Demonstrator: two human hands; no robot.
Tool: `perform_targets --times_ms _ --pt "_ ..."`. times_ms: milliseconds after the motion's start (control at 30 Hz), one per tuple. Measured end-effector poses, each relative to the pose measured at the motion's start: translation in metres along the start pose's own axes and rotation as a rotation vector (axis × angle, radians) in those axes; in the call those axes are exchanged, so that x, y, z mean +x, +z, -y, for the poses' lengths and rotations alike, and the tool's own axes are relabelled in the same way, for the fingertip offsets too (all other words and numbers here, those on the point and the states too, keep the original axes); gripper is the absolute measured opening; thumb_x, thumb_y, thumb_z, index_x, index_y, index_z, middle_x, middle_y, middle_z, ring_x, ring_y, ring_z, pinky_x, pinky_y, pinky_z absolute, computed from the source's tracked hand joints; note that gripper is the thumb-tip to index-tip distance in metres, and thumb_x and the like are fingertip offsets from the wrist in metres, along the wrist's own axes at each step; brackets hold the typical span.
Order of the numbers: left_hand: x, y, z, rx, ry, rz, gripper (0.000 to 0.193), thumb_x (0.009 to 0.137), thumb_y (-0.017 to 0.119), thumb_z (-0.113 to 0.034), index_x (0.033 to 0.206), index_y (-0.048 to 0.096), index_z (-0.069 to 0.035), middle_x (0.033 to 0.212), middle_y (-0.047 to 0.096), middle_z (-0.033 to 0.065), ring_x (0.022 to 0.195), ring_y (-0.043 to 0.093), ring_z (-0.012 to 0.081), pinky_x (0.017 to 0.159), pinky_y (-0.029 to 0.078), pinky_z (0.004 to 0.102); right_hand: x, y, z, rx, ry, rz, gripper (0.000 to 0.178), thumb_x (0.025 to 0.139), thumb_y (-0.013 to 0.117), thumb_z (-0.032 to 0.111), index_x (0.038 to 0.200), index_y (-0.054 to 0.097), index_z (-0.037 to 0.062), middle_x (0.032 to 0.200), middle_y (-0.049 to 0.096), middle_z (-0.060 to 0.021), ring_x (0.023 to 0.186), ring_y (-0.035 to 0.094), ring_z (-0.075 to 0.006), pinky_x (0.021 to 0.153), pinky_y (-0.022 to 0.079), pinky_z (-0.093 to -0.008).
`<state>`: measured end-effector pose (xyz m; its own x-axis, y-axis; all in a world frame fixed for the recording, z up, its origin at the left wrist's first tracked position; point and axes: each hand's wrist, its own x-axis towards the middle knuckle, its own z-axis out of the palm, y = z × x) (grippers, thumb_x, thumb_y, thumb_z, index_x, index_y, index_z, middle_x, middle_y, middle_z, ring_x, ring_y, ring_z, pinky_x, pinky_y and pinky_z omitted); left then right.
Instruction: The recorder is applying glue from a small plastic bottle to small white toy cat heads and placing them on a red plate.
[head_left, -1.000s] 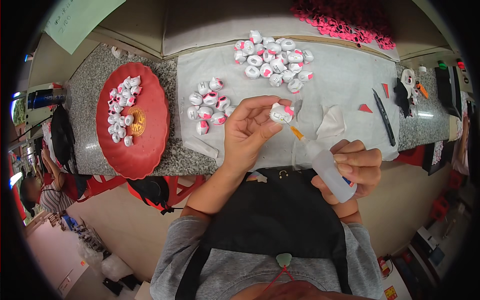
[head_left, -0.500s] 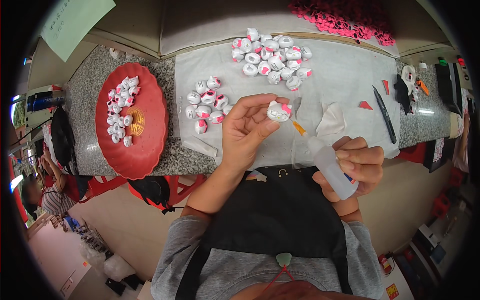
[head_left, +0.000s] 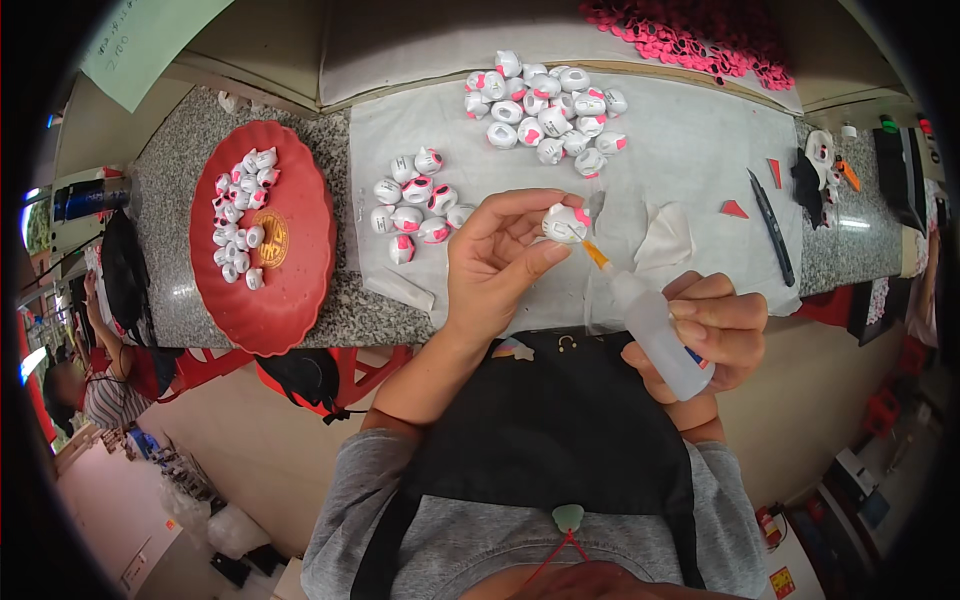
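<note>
Between the thumb and fingers of my left hand (head_left: 500,260) is a small white cat-shaped figurine head (head_left: 565,222) with a pink bow. My right hand (head_left: 715,330) is wrapped round a translucent squeeze bottle (head_left: 660,335), tilted so that its orange nozzle tip (head_left: 596,255) points up at the head. The thin needle end is at or very near the head's surface; whether it touches I cannot tell. Beyond my left hand lies a small group of similar white heads (head_left: 415,195). A larger pile of white heads (head_left: 550,110) sits farther back.
A red scalloped tray (head_left: 310,290) with several small white pieces stands at left. On the white sheet (head_left: 680,130) lie a crumpled cloth (head_left: 664,236), red scraps (head_left: 734,209) and a black pen-like tool (head_left: 770,230). Many pink pieces (head_left: 690,40) cover the back shelf. Another person (head_left: 105,385) is at far left.
My left hand has turned the white head, so its bow now faces farther right, and shifted it slightly right. The bottle stays almost where it was, its tip still by the head.
</note>
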<state>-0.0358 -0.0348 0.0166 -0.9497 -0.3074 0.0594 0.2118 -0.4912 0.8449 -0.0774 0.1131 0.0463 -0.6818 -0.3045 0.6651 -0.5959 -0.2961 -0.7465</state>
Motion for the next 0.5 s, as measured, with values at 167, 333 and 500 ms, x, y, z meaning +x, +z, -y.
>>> perform_targets --times_ms 167,333,500 --pt "-0.0009 -0.0024 0.0026 0.109 0.087 0.032 0.034 0.067 0.055 0.004 0.098 0.043 0.002 0.099 0.048 0.0170 0.095 0.047 0.0210 0.079 0.038 0.0297 0.0051 -0.0012 0.0013 -0.123 -0.023 0.159 0.039 0.056 0.071 0.007 0.080 0.039 0.0066 0.079 0.039 -0.0058 0.055 0.040 -0.0137 0.045 0.039 -0.0240" --pt "-0.0006 -0.0034 0.0052 0.171 0.129 0.062 0.033 0.067 0.053 0.006 0.099 0.044 0.003 0.100 0.047 0.0173 0.096 0.045 0.0219 0.079 0.038 0.0284 0.0067 -0.0023 0.0034 -0.137 -0.015 0.184 0.039 0.056 0.071 0.007 0.081 0.040 0.0066 0.080 0.039 -0.0059 0.055 0.041 -0.0140 0.046 0.039 -0.0244" --pt "0.0021 -0.0014 0.0024 0.129 0.131 0.054 0.032 0.068 0.052 0.007 0.099 0.045 0.003 0.102 0.046 0.0158 0.096 0.045 0.0212 0.081 0.037 0.0296 0.0036 -0.0044 0.0025 -0.049 0.026 0.114 0.046 0.045 0.075 0.003 0.084 0.050 0.0059 0.081 0.047 -0.0067 0.059 0.048 -0.0177 0.047 0.040 -0.0268"
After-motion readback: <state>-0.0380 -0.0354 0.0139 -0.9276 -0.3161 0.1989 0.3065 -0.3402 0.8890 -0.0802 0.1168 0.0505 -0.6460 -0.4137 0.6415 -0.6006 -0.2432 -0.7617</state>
